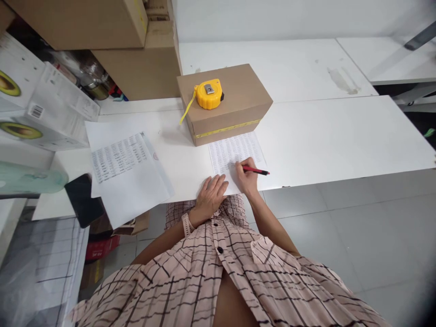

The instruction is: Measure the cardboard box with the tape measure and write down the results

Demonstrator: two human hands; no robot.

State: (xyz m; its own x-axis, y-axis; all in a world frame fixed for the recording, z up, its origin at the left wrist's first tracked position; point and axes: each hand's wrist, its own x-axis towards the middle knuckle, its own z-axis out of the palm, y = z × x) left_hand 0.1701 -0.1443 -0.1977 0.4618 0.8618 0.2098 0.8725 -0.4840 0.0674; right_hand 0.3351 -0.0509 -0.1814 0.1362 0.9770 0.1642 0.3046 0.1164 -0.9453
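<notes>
My right hand (245, 178) is closed around a red pen (256, 170), its tip down on a printed sheet (235, 152) at the near edge of the white table (327, 136). My left hand (211, 195) lies flat with fingers spread on the lower left corner of that sheet, holding nothing. Just behind the sheet stands a brown cardboard box (238, 109) with a yellow tape measure (209, 94) on top; its yellow tape runs along the box's front face.
Further printed sheets (126, 172) lie to the left, beside a black phone (83, 200) and a pale green bottle (30, 179). White product boxes (44, 104) and large cardboard boxes (136, 59) crowd the far left. Grey floor tiles lie below the table's edge.
</notes>
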